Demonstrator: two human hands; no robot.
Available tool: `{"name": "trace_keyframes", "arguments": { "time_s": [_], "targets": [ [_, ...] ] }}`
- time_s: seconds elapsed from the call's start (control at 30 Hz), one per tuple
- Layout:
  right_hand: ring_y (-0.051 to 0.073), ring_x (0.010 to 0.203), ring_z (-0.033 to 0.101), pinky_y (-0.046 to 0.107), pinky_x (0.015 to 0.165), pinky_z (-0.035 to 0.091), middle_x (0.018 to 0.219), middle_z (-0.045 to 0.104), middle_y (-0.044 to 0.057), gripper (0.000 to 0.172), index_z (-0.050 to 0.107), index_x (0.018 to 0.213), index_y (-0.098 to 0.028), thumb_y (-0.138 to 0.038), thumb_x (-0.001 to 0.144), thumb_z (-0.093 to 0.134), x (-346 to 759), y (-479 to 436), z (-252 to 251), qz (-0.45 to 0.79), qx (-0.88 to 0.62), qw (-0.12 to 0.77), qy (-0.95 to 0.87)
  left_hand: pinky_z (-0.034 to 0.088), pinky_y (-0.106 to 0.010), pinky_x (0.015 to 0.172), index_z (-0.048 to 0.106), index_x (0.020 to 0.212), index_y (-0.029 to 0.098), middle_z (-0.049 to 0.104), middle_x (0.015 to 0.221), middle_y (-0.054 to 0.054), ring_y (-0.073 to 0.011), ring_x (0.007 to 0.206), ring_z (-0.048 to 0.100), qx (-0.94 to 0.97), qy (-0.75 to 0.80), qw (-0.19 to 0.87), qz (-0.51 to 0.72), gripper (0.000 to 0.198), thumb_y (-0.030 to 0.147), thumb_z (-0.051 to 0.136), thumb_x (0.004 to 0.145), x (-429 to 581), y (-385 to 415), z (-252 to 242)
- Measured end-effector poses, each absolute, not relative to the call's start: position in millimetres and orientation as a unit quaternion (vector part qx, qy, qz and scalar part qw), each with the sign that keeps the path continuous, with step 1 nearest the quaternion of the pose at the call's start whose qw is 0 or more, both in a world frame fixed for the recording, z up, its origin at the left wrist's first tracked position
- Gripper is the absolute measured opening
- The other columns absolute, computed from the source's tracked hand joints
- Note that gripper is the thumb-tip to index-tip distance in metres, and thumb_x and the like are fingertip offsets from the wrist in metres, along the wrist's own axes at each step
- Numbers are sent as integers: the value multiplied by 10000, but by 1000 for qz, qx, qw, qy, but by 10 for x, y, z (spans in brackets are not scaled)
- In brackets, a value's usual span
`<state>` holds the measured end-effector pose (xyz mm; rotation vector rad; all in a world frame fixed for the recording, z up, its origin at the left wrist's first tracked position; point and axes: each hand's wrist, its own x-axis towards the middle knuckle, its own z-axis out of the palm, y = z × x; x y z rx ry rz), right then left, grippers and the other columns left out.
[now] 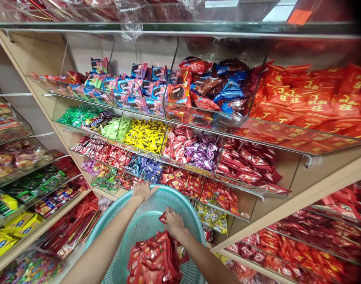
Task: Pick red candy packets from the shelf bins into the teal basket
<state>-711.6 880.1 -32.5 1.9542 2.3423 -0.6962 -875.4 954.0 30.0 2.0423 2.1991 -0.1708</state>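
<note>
Left hand (pixel 142 192) clasps far rim of round teal plastic basket (pixel 186 205). Right hand (pixel 173 223) pinches red foil snack packet (pixel 163 217) above red packet pile (pixel 155 260) inside. Risk: one-handed hold, basket may tip, spilling packets.

"丁" and "旺" on red packets (pixel 301 104)
</note>
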Motion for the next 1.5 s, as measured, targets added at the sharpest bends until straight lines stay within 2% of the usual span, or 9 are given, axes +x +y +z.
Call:
{"name": "trace_keyframes", "arguments": {
  "time_s": [0.27, 0.53, 0.63, 0.8, 0.9, 1.0, 1.13, 1.33, 1.5],
  "targets": [
    [254, 973, 575, 321, 799, 440, 1124, 563, 129, 566, 444, 1219, -159, -289, 698, 625, -7092, 8814, -353, -209, 606, 35, 767, 335, -416, 894, 496, 1143, 72, 561, 1079, -196, -317, 1057, 485, 679, 729, 71, -52, 771, 667, 149, 797, -8743, 9525, 335],
    [228, 957, 578, 299, 780, 433, 1061, 600, 106, 405, 497, 1130, -164, -196, 731, 561, -7077, 8800, -249, -209, 581, 12, 786, 345, -417, 886, 515, 1106, 77, 583, 1025, -191, -313, 1030, 504, 675, 732, 73, -49, 761, 670, 156, 792, -8750, 9552, 303],
    [232, 936, 582, 308, 777, 427, 1050, 600, 107, 372, 496, 1125, -167, -240, 763, 535, -7074, 8829, -113, -193, 576, -23, 794, 355, -410, 875, 523, 1091, 79, 586, 1018, -198, -314, 1027, 509, 678, 731, 67, -47, 762, 673, 152, 790, -8758, 9560, 289],
    [178, 867, 580, 259, 718, 421, 1033, 586, 62, 302, 454, 1143, -219, -269, 854, 382, -6962, 9044, 319, -141, 590, -145, 781, 357, -404, 877, 523, 1098, 74, 594, 1004, -191, -311, 1018, 516, 676, 732, 67, -49, 775, 679, 152, 787, -8761, 9554, 290],
    [197, 959, 525, 271, 766, 404, 1065, 553, 81, 294, 465, 1126, -204, -260, 862, 348, -6819, 9243, 536, -61, 626, -183, 756, 357, -409, 881, 530, 1090, 75, 593, 1008, -189, -312, 1023, 512, 676, 732, 70, -44, 786, 688, 147, 780, -8763, 9554, 282],
    [258, 1057, 455, 333, 854, 364, 1130, 508, 145, 359, 459, 1155, -146, -247, 811, 444, -6667, 9450, 622, 7, 689, -153, 709, 352, -417, 885, 516, 1114, 79, 585, 1028, -199, -308, 1037, 507, 678, 731, 70, -42, 790, 684, 129, 784, -8767, 9558, 271],
    [299, 1100, 437, 398, 895, 319, 1168, 488, 219, 453, 444, 1188, -99, -254, 770, 525, -6541, 9698, 580, 6, 746, -100, 658, 348, -419, 887, 514, 1121, 81, 581, 1033, -206, -305, 1041, 506, 679, 730, 71, -40, 795, 682, 117, 785, -8771, 9550, 277],
    [303, 1084, 487, 388, 867, 346, 1166, 530, 213, 319, 587, 1039, -121, -272, 760, 563, -6523, 9894, 496, -21, 760, -65, 646, 354, -407, 886, 538, 1088, 77, 587, 1024, -195, -305, 1014, 518, 686, 724, 63, -36, 781, 679, 145, 785, -8778, 9534, 295],
    [277, 1026, 541, 360, 838, 383, 1087, 591, 195, 279, 619, 1009, -118, -239, 771, 539, -6480, 9954, 486, -69, 757, -53, 648, 356, -403, 883, 543, 1082, 77, 585, 1028, -192, -310, 1016, 514, 686, 724, 55, -36, 761, 666, 156, 794, -8778, 9541, 291]
  ]
}}
